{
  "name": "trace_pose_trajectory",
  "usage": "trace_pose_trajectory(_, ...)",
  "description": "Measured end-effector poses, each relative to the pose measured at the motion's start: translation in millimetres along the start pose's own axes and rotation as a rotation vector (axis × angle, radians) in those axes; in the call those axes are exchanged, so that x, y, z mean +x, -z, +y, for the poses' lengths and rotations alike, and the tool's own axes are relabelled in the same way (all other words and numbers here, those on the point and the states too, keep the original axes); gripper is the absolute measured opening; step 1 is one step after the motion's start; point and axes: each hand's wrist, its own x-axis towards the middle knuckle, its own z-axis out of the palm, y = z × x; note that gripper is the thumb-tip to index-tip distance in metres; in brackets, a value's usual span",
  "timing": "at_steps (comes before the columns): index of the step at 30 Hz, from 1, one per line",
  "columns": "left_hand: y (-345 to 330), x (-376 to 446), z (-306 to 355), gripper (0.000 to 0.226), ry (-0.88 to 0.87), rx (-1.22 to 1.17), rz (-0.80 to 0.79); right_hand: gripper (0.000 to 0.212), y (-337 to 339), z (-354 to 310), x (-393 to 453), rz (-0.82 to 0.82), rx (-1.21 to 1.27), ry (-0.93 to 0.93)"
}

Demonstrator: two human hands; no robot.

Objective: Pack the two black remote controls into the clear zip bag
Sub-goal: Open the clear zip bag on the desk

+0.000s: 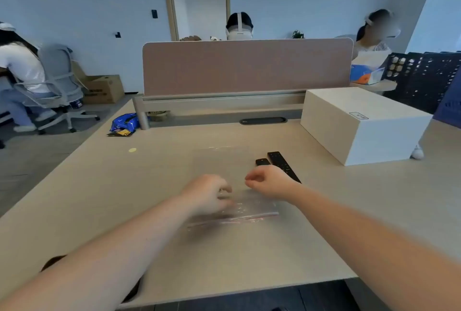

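- Clear zip bag (224,173) lies flat on the pale desk (99,198), its zip strip nearest the person
- left hand (208,193) curled, fingertips pinching the bag's near part
- right hand (268,182) loosely curled above the bag's right edge, holding nothing
- two black remote controls (282,166) lie side by side just right of the bag, outside it, the shorter one partly hidden by the right hand

1. Desk (99,198): pale wood top, divider panel along the far edge.
2. Clear bag (224,173) flat at centre, zip strip nearest the person.
3. Two black remotes (280,164) side by side, just right of the bag.
4. White box (361,123) far right.
5. Blue packet (124,123) far left.
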Motion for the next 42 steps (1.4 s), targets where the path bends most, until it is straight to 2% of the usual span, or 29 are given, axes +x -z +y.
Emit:
trace_pose_trajectory(5,-14,-7,-1,0.051,-0.067,0.039,-0.110,0.026,-2,5,-8,-0.011,0.005,-0.002)
trace_pose_trajectory(10,-25,-14,4,0.025,-0.205,0.061,-0.008,0.025,-3,12,-13,0.009,0.030,-0.011)
trace_pose_trajectory(13,-31,-18,6,0.028,-0.272,0.232,0.018,0.024,-4,13,-15,0.021,0.038,-0.017)
trace_pose_trajectory(16,-31,-19,9,0.030,-0.240,0.329,0.013,0.023,-5,13,-16,0.043,0.044,-0.023)
trace_pose_trajectory(20,-26,-15,10,0.027,-0.097,0.178,0.018,0.021,-4,7,-18,0.122,0.070,-0.006)
trace_pose_trajectory(25,-19,-9,3,0.020,0.115,-0.002,0.126,0.019,-3,1,-21,0.231,0.158,-0.018)
trace_pose_trajectory(27,-19,-7,0,0.016,0.174,-0.041,0.160,0.023,-5,-1,-23,0.200,0.190,-0.047)
trace_pose_trajectory(32,-23,-6,0,0.011,0.220,-0.153,0.185,0.024,-16,-4,-28,-0.034,0.229,-0.147)
trace_pose_trajectory(37,-31,-4,7,0.025,0.241,-0.407,0.270,0.017,-30,-4,-28,-0.067,0.354,-0.242)
trace_pose_trajectory(42,-35,2,12,0.028,0.275,-0.626,0.311,0.030,-33,-9,-22,-0.071,0.422,-0.272)
